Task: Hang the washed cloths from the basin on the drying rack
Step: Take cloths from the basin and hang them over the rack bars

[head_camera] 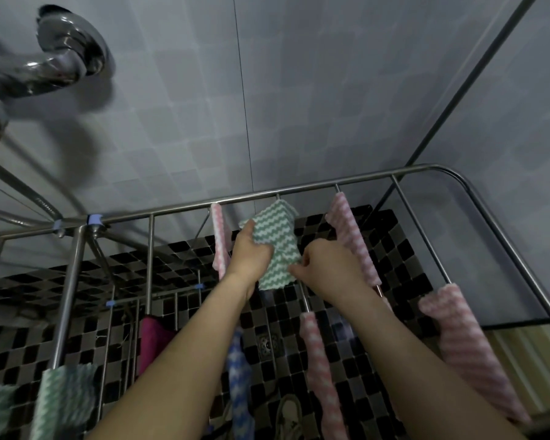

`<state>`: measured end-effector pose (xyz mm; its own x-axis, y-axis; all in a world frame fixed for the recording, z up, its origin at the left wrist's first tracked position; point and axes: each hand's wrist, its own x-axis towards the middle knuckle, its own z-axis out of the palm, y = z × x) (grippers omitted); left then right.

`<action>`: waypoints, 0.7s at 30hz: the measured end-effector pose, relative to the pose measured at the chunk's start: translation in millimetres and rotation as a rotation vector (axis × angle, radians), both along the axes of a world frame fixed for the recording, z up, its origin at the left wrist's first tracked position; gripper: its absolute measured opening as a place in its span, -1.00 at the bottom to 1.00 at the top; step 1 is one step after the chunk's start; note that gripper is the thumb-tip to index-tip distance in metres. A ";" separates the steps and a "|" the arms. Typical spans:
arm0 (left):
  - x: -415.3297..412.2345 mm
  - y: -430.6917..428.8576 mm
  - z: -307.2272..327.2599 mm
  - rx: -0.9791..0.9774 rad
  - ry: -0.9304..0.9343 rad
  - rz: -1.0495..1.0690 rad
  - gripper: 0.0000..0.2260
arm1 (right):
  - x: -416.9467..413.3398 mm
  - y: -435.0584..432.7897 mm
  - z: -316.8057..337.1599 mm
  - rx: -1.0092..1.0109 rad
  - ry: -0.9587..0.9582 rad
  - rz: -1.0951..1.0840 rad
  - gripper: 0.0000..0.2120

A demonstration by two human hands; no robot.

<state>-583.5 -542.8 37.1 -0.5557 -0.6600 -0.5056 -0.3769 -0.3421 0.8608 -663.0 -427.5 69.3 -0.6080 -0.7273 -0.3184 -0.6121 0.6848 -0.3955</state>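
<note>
A green and white zigzag cloth [275,239] lies over a rod near the far rail of the steel drying rack [315,187]. My left hand [250,254] grips its left edge. My right hand [326,263] pinches its lower right edge. Pink zigzag cloths hang on neighbouring rods: one to the left [220,239], one to the right [353,239], one nearer [319,366] and one at the right [467,347]. A blue cloth [240,373] hangs under my left forearm. The basin is out of view.
Two green cloths [65,398] hang at the lower left and a magenta cloth [153,341] on a lower rail. A chrome shower fitting [54,55] sticks out of the tiled wall at the upper left. Dark mosaic floor with a drain [269,344] lies below.
</note>
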 end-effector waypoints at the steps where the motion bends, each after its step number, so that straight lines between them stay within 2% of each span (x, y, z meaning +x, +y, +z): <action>1: -0.6 -0.2 1.6 -0.003 -0.004 0.005 -0.41 | 1.1 0.0 -0.8 0.009 0.035 0.002 -0.68; 4: -4.1 -2.9 5.9 -0.034 -0.009 -0.011 -0.42 | 4.6 1.8 -1.4 0.025 0.063 0.023 -0.63; 9: -11.9 -10.4 4.4 -0.096 -0.075 -0.057 -0.51 | 10.7 10.4 -0.5 0.032 0.112 0.118 -0.74; 13: -11.6 -9.0 7.6 -0.122 -0.141 -0.238 -0.61 | 3.8 19.3 4.0 0.033 -0.031 0.056 -0.66; 16: -12.8 -6.8 11.7 -0.465 -0.350 -0.383 -0.54 | 1.6 17.4 4.5 -0.013 -0.079 -0.016 -0.65; 18: -16.5 -4.3 13.8 -0.625 -0.339 -0.320 -0.59 | 3.8 15.0 2.0 0.010 -0.037 0.012 -0.67; 21: -24.4 -1.1 15.5 -0.689 -0.262 -0.296 -0.77 | 5.2 14.6 -0.9 0.035 -0.008 0.046 -0.68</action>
<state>-607.9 -543.9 52.6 -0.6764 -0.7154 -0.1753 -0.5882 0.3814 0.7131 -657.7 -412.9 68.4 -0.5717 -0.7425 -0.3490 -0.6399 0.6698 -0.3767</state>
